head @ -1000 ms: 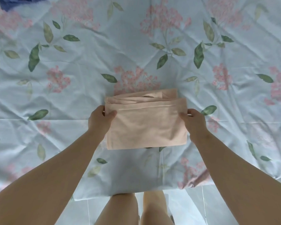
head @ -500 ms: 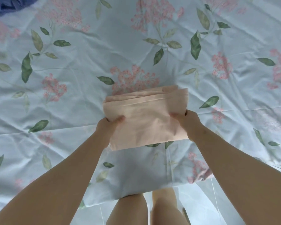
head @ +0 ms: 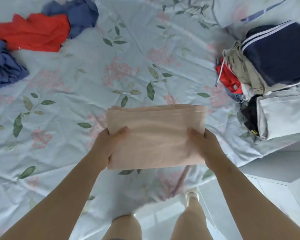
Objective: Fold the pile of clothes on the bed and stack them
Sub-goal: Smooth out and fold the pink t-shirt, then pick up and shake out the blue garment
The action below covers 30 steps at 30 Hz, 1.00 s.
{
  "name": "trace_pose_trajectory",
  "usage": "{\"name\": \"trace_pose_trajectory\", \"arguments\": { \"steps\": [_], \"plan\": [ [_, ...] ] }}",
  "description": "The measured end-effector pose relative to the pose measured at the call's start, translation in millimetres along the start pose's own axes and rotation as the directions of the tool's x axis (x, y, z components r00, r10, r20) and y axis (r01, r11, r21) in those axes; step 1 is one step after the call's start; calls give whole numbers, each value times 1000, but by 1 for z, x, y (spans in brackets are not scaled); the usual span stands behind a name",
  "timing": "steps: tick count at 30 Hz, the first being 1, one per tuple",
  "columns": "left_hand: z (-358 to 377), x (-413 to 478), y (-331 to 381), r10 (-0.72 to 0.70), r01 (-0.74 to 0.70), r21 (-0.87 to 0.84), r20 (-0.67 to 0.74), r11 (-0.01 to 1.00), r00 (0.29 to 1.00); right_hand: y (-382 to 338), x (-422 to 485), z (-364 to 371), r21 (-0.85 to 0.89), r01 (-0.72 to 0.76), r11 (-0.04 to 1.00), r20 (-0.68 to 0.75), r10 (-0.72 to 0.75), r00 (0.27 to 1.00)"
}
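Observation:
A folded peach garment (head: 156, 135) is held a little above the floral bedsheet (head: 76, 94), in the middle of the view. My left hand (head: 109, 144) grips its left edge with the thumb on top. My right hand (head: 204, 146) grips its right edge the same way. At the right stands a stack of folded clothes (head: 270, 70) with a navy piece on top. Unfolded clothes lie at the far left: a red garment (head: 35, 33) and blue garments (head: 3, 66).
The near edge of the bed (head: 215, 181) runs below my hands, with pale floor tiles (head: 275, 196) beyond it at the right. My legs and one shoe (head: 191, 196) show at the bottom.
Both hands slid from the garment's upper corners down its sides and lifted it. The view has widened, bringing the folded stack on the right and the unfolded clothes on the left into sight.

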<state>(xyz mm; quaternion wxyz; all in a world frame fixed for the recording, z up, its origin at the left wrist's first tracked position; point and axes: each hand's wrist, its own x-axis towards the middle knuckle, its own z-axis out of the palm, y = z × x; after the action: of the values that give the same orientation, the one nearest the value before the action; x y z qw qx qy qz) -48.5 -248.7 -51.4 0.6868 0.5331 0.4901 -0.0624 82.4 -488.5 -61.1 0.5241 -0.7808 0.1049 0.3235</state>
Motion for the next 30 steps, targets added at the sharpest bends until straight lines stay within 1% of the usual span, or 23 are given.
{"name": "trace_pose_trajectory", "arguments": {
  "steps": [6,8,10,12,14,19,21,23,25,27,29,30],
  "plan": [
    [143,-6,15,50,-50,25,2,998,999,-5,35,-135,98,22,995,-67,-15,998],
    [196,-5,13,65,-64,50,-15,997,998,-2,56,-185,75,19,997,-71,-14,997],
    [252,-3,10,44,-43,54,-25,998,999,-2,79,-238,30,10,999,-47,-9,999],
    [308,-1,9,22,-21,63,-15,998,1000,-3,95,-290,4,10,1000,-56,-10,998],
    [361,-2,10,-1,2,35,-12,999,1000,-6,110,-338,-21,2,1000,-64,-3,998],
    [469,0,25,-17,17,-11,17,1000,1000,-11,145,-433,-67,-26,997,-150,16,989],
    [502,2,29,-13,15,-29,54,999,998,-12,160,-459,-89,-13,996,-220,-7,976],
    [530,6,30,-19,21,-30,93,999,996,-12,176,-479,-149,-12,989,-282,-31,959],
    [547,13,30,-48,40,74,108,996,993,-10,190,-491,-234,-45,971,-322,-34,946],
    [550,20,28,-69,52,189,89,981,994,-8,199,-494,-293,-99,951,-347,-9,938],
    [543,25,27,-56,38,286,54,958,997,-7,201,-488,-362,-113,925,-345,-20,938],
    [536,26,27,-23,9,338,38,941,999,-8,199,-481,-404,-99,910,-334,-46,942]
  ]
}}
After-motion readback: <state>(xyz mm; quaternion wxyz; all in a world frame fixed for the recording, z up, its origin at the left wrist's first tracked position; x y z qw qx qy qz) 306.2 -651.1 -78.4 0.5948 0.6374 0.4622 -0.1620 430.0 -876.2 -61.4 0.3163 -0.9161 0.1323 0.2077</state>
